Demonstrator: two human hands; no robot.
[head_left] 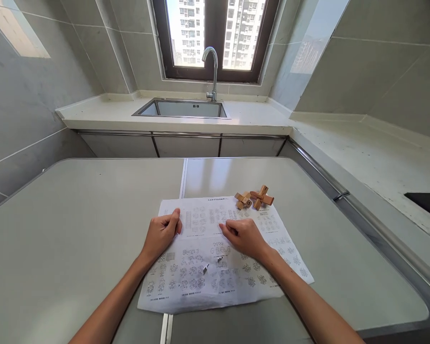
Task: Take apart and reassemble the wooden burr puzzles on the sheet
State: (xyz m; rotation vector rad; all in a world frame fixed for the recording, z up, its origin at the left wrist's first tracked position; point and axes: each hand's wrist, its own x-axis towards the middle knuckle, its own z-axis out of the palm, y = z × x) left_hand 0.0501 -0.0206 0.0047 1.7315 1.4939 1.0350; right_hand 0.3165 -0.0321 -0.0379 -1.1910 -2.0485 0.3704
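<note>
A creased white sheet [197, 242] printed with diagrams and small text lies on the table, with two small torn spots near its middle. My left hand [164, 229] rests on the sheet's left part, curled into a loose fist with the thumb on top. On the right part lies my right hand [245, 235], its fingers folded and the thumb side towards the middle. Nothing shows in either hand. Beyond the right hand, two wooden burr puzzles sit side by side at the sheet's top right: a lighter, smaller one [243, 200] and a redder, larger one [262, 198].
The grey table [93, 229] has a seam down its middle. Behind it runs a white counter [258, 107] with a sink [182, 114] and a faucet [214, 71] beneath a window. Another counter [372, 153] follows the right side, with a dark panel [428, 205] on it.
</note>
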